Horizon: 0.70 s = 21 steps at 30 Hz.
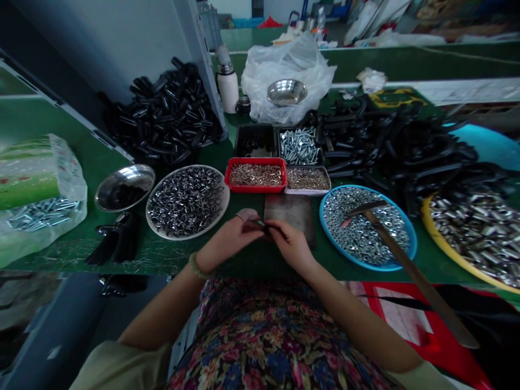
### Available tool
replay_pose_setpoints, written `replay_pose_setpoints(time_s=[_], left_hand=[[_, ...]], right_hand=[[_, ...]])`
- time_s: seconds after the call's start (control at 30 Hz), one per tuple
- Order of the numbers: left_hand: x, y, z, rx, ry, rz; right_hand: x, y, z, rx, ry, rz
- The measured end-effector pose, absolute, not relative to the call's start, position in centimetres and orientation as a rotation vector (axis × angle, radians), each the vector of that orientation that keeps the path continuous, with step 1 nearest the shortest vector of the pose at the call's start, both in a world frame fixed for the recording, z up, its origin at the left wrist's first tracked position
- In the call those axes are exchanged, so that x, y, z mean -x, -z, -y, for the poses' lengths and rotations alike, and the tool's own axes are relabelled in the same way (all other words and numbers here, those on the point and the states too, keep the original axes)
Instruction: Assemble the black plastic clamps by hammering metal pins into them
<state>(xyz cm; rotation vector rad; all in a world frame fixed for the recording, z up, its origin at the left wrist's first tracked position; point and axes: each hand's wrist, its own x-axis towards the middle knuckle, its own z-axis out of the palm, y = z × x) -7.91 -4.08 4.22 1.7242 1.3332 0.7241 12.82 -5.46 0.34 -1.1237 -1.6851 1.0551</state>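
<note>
My left hand [235, 238] and my right hand [290, 244] meet over the near edge of the bench, both closed on one small dark part [265, 228]. Fingers cover most of that part, so its kind cannot be made out. Just behind my right hand lies a flat metal plate [298, 208]. Left of my hands stands a round tray of shiny metal rings [187, 200]. A red tray [255, 189] of small pins or rivets is beyond them. To the right, a blue basin [325, 222] holds many small nuts, with a hammer [400, 254] resting across it.
Black handle-like parts [170, 114] pile up in a grey bin at the left. Black trays, one with bolts [299, 145], stand behind the red tray. Dark brackets [377, 135] and a yellow basin [430, 227] of metal sleeves fill the right. A steel bowl [122, 176] sits left.
</note>
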Motion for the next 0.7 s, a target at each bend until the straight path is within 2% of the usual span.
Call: replay_pose_setpoints(time_s=[0.13,0.2,0.3,0.47,0.57,0.7], left_hand=[[13.3,-3.7,-1.2,-1.958,-0.715,-1.947],[14.6,-3.1,-3.8,-2.003,-0.655,-2.031],[14.7,-3.1,-5.5,-2.001,-0.608,-1.981],[12.1,-5.0,-2.6,-1.846,-0.679,-1.860],[8.4,-5.2,0.6,-1.364,-0.803,-1.439],[1.6,-4.8,3.3,-1.093,-0.699,-1.086]], right_hand=[[-12.8,0.3,5.7,1.075,-1.339,1.277],[-12.9,0.4,5.9,1.042,-1.388,1.254],[-13.7,-0.1,6.5,1.018,-1.368,1.333],[-16.0,-1.6,7.9,1.003,-1.052,1.809],[-16.8,-1.9,8.2,0.874,-0.920,2.046],[-18.6,-1.8,7.9,0.917,-0.786,2.035]])
